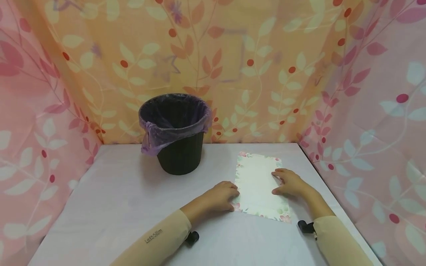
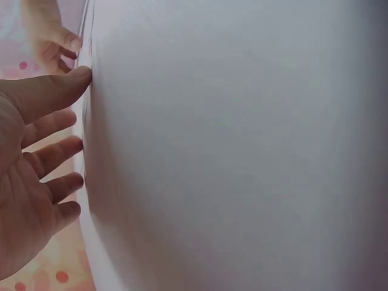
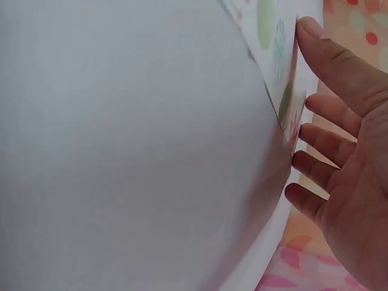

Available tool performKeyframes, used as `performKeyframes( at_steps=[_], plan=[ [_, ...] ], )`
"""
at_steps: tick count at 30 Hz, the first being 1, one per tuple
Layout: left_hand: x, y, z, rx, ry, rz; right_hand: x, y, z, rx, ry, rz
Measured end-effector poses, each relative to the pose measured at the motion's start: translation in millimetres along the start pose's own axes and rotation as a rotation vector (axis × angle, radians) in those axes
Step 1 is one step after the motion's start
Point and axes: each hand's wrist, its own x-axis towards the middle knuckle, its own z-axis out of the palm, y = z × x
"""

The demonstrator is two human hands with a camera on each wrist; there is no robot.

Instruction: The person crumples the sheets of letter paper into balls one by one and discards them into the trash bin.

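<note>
A sheet of white paper (image 1: 257, 184) with a printed floral border lies flat on the table, right of the middle. At its left edge my left hand (image 1: 217, 197) touches the sheet with spread, slightly bent fingers. My right hand (image 1: 291, 183) rests its fingertips on the right edge. In the right wrist view the floral border of the paper (image 3: 276, 54) shows under the thumb and fingers of the right hand (image 3: 348, 145). The left wrist view shows the left hand (image 2: 36, 157) with its fingertips on the surface and nothing gripped.
A black bin (image 1: 181, 155) with a purple liner bag (image 1: 156, 135) folded over its rim stands at the back, left of the paper. The white table (image 1: 100, 207) is enclosed by leaf-patterned curtains (image 1: 259, 74) at the back and both sides.
</note>
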Motion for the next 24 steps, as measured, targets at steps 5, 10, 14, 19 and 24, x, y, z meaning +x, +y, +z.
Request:
performKeyframes(
  at_steps=[5,10,14,19,24],
  plan=[
    [-19.1,-11.6,-2.5,-0.133,-0.004,-0.052,4.9,-16.8,6.1,-0.012,-0.023,-0.013],
    [-35.8,-23.0,-5.3,-0.228,-0.007,-0.059,8.3,-33.8,12.4,-0.022,-0.045,-0.023],
    [-47.4,-30.9,-7.9,-0.233,-0.011,-0.058,10.9,-48.8,17.8,-0.004,-0.054,-0.046],
    [-60.4,-39.8,-10.7,-0.241,-0.015,-0.066,12.2,-65.0,26.3,0.010,-0.071,-0.065],
    [-72.9,-49.6,-11.3,-0.269,-0.002,-0.119,15.6,-81.0,31.9,0.019,-0.064,-0.126]
  ],
)
